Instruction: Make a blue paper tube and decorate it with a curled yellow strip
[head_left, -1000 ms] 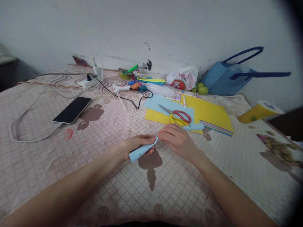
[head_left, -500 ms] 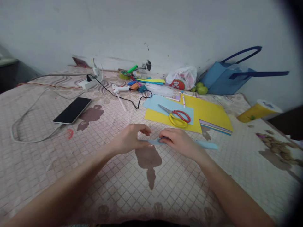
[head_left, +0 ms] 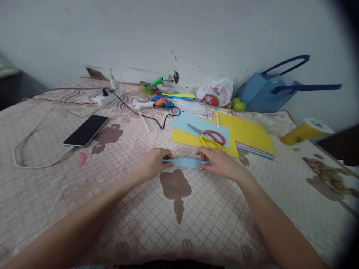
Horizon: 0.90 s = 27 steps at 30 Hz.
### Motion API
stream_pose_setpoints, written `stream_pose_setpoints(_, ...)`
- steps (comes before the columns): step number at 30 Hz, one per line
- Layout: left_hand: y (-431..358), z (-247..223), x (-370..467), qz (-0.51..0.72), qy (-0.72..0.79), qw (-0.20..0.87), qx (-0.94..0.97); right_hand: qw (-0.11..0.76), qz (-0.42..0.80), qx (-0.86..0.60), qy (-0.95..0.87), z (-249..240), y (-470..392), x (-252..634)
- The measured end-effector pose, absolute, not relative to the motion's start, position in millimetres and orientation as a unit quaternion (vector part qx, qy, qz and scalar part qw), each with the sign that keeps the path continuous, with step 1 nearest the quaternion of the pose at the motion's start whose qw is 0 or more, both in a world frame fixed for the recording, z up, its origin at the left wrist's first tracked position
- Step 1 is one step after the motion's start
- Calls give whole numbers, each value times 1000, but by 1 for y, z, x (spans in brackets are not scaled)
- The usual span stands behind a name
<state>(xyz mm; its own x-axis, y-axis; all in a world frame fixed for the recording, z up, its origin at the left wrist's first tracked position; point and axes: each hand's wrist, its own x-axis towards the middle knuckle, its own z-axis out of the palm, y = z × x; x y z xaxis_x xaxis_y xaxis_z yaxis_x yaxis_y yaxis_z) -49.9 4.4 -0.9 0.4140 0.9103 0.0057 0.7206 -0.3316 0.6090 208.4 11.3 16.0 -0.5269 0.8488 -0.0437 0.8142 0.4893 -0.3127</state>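
Note:
A narrow light blue paper strip (head_left: pixel 185 163) stretches between my two hands above the patterned tablecloth. My left hand (head_left: pixel 158 163) pinches its left end between thumb and fingers. Near the strip's right end, my right hand (head_left: pixel 214 163) is closed on it in the same way, with a short piece showing at the fingers. Just beyond my right hand, scissors (head_left: pixel 214 137) with red and yellow handles lie on a light blue sheet (head_left: pixel 181 119) and a yellow sheet (head_left: pixel 182 137).
A phone (head_left: pixel 86 130) with a cable is at left. Behind are a power strip (head_left: pixel 104 99), a glue gun (head_left: pixel 144 105), a plastic bag (head_left: pixel 215 93), green fruit (head_left: pixel 239 106) and a blue bag (head_left: pixel 260 93). A yellow roll (head_left: pixel 303 131) lies at right.
My hands have moved apart, and more of the strip shows between them. My right hand has shifted right and slightly away from me. The strip's long piece at right no longer shows.

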Motion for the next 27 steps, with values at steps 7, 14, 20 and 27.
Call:
stream_pose_setpoints(7, 4, 1, -53, 170, 501, 253, 810, 26, 204, -473, -857, 14, 26, 233)
stream_pose_setpoints(14, -3, 5, -44, 156, 479, 132, 854, 11, 212, -451, -867, 9, 26, 229)
stream_pose_setpoints(20, -1, 0, -45, 122, 494, 108, 854, 8, 179, -441, -879, 7, 26, 229)
stream_pose_setpoints(27, 4, 3, -51, 116, 507, 167, 838, 42, 170, -462, -869, 12, 29, 240)
